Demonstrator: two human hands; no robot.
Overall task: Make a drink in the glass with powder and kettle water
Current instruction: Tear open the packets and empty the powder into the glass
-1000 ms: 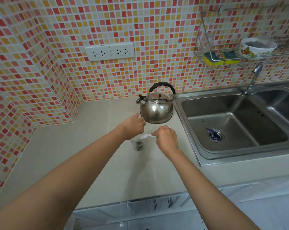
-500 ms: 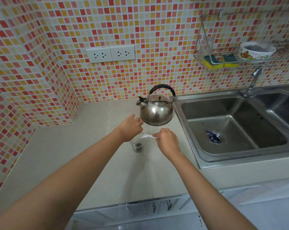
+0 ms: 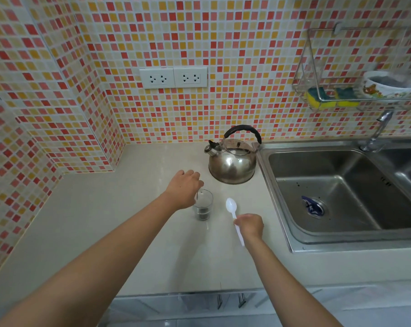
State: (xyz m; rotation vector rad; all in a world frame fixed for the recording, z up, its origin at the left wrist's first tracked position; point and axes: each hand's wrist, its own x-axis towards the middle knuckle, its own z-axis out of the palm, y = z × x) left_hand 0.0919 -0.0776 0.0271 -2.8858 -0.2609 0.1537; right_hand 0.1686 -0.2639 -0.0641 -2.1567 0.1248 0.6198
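Glass upright on bench, dark powder at bottom, kettle just behind it by the sink. Left hand at glass rim – fingers curled, grasp unclear. Right hand fingers clenched on white plastic spoon, beside glass.

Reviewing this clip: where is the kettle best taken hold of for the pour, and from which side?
Probably by the black arched handle, from above. It stands upright over the kettle with open space beneath for fingers. The spout points left, toward the glass. The right hand, nearer, holds the white spoon.
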